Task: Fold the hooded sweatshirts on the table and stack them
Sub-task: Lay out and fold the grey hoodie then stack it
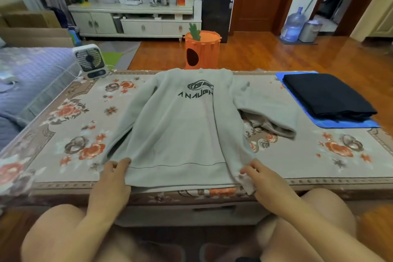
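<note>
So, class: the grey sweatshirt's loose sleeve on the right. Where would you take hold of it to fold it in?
Probably at the cuff end of the sleeve, coming from the right: it lies bent outward, free of the body of the grey sweatshirt, with clear table beside it.

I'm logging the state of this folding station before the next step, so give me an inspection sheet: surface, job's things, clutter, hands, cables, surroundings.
Surface: low table under a floral cover.
Job's things: grey sweatshirt spread flat, printed side up, one sleeve folded across the body, hem at the near edge; black folded garment on a blue mat at the far right.
Clutter: small white fan on the far left corner.
Hands: left hand and right hand each hold a hem corner.
Cables: white cord beside the fan.
Surroundings: orange carrot-shaped bin, water jug, TV cabinet, wooden floor.
</note>
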Available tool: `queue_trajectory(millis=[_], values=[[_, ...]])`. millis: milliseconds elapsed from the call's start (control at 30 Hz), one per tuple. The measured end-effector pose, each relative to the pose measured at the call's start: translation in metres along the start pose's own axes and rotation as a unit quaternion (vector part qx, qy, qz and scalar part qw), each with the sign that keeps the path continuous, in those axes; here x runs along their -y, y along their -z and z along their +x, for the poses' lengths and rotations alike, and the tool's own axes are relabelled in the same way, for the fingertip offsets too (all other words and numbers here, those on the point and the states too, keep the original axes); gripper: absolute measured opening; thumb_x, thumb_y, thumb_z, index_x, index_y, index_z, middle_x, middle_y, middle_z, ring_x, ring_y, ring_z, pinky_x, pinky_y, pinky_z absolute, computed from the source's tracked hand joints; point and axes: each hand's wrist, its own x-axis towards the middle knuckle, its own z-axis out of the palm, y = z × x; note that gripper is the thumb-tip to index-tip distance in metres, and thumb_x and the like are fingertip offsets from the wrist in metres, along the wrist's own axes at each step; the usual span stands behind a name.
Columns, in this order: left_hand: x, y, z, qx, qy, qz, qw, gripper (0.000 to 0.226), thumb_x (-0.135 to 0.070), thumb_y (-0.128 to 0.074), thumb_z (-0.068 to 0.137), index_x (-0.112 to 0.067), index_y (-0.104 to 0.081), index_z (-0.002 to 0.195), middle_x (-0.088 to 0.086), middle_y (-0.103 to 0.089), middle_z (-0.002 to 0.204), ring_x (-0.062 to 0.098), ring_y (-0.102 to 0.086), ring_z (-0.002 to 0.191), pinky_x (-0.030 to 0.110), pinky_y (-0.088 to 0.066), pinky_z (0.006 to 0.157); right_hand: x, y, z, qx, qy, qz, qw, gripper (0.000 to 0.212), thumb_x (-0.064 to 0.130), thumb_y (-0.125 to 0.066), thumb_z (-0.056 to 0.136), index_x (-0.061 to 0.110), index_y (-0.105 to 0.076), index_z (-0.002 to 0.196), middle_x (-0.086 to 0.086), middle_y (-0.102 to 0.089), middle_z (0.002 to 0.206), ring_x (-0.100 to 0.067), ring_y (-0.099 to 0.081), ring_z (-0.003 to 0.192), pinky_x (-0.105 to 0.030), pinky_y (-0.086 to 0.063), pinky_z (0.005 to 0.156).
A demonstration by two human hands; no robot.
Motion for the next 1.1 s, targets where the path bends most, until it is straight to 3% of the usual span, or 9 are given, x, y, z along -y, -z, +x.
queue_trajectory(millis=[133, 267, 333, 467, 567, 667, 800, 900, 1100], values=[[-0.007, -0.003, 0.005, -0.006, -0.019, 0.009, 1.0, 0.053, 0.0, -0.057, 0.082, -0.027, -0.051, 0.127, 0.003, -0.042, 0.119, 0.031, -0.053, 0.092, 0.043, -0.049, 0.07, 0.009, 0.012, -0.003, 0.01, -0.054, -0.01, 0.998, 0.023, 0.017, -0.057, 0.085, 0.024, -0.055, 0.107, 0.003, -0.062, 0.103, -0.029, -0.062, 0.087, -0.037, -0.041, 0.065], [-0.007, 0.009, 0.008, -0.067, -0.016, -0.05, 0.996, 0.037, 0.009, -0.058, 0.075, -0.021, -0.048, 0.093, 0.005, -0.043, 0.101, 0.026, -0.047, 0.072, 0.042, -0.043, 0.062, -0.024, 0.049, -0.019, -0.277, -0.168, -0.019, 0.946, 0.03, 0.001, -0.051, 0.064, 0.01, -0.062, 0.089, -0.012, -0.062, 0.082, -0.036, -0.058, 0.059, -0.04, -0.049, 0.052], [0.0, 0.015, 0.006, -0.096, -0.012, -0.058, 0.994, 0.039, 0.011, -0.06, 0.071, -0.021, -0.048, 0.087, 0.002, -0.04, 0.097, 0.027, -0.045, 0.071, 0.041, -0.042, 0.061, -0.049, 0.071, -0.036, -0.29, -0.273, -0.051, 0.916, 0.028, -0.008, -0.054, 0.065, 0.008, -0.064, 0.086, -0.016, -0.058, 0.087, -0.038, -0.054, 0.063, -0.039, -0.046, 0.056], [0.006, 0.009, -0.014, 0.01, -0.128, -0.009, 0.992, 0.044, 0.009, -0.061, 0.067, -0.03, -0.042, 0.078, -0.009, -0.037, 0.092, 0.026, -0.05, 0.074, 0.041, -0.045, 0.063, -0.068, 0.059, -0.055, -0.059, -0.389, -0.134, 0.91, 0.015, 0.014, -0.055, 0.078, 0.014, -0.065, 0.089, -0.003, -0.044, 0.092, -0.029, -0.046, 0.082, -0.034, -0.041, 0.062], [0.009, 0.009, -0.023, 0.184, -0.216, 0.056, 0.957, 0.031, -0.007, -0.058, 0.078, -0.033, -0.04, 0.079, -0.013, -0.038, 0.095, 0.014, -0.051, 0.082, 0.027, -0.041, 0.071, -0.051, 0.053, -0.032, 0.2, -0.373, -0.244, 0.872, 0.038, 0.02, -0.044, 0.094, 0.024, -0.058, 0.128, -0.006, -0.04, 0.132, -0.031, -0.036, 0.124, -0.044, -0.039, 0.105], [0.012, 0.029, -0.02, 0.255, -0.165, -0.042, 0.952, 0.008, -0.036, -0.062, 0.091, -0.041, -0.061, 0.097, -0.02, -0.05, 0.104, 0.001, -0.054, 0.095, 0.022, -0.045, 0.087, -0.015, 0.071, 0.018, 0.262, -0.297, -0.282, 0.874, 0.046, 0.02, -0.04, 0.096, 0.029, -0.048, 0.14, -0.008, -0.027, 0.152, -0.038, -0.02, 0.141, -0.051, -0.018, 0.119], [0.034, 0.038, 0.023, -0.016, 0.083, -0.118, 0.989, 0.048, -0.054, -0.059, 0.092, -0.028, -0.053, 0.132, 0.004, -0.055, 0.132, 0.028, -0.059, 0.113, 0.046, -0.048, 0.097, 0.041, 0.073, 0.098, 0.211, -0.111, -0.161, 0.958, 0.059, 0.014, -0.045, 0.096, 0.031, -0.037, 0.151, -0.003, -0.025, 0.161, -0.03, -0.025, 0.145, -0.039, -0.026, 0.117], [0.037, 0.027, 0.054, 0.037, 0.212, 0.021, 0.976, 0.081, -0.066, -0.056, 0.09, -0.013, -0.037, 0.147, 0.019, -0.033, 0.154, 0.042, -0.034, 0.137, 0.056, -0.033, 0.109, 0.087, 0.048, 0.152, 0.224, -0.046, -0.069, 0.971, 0.059, 0.015, -0.048, 0.097, 0.029, -0.034, 0.153, -0.002, -0.033, 0.156, -0.028, -0.032, 0.139, -0.037, -0.032, 0.114], [0.07, 0.096, 0.101, -0.19, 0.07, -0.035, 0.979, 0.009, -0.005, -0.058, 0.086, -0.01, -0.053, 0.092, 0.018, -0.053, 0.104, 0.039, -0.056, 0.091, 0.048, -0.045, 0.075, 0.124, 0.027, 0.212, 0.206, -0.034, -0.023, 0.978, 0.053, 0.025, -0.047, 0.102, 0.027, -0.033, 0.154, -0.004, -0.038, 0.152, -0.028, -0.035, 0.138, -0.039, -0.036, 0.11]])
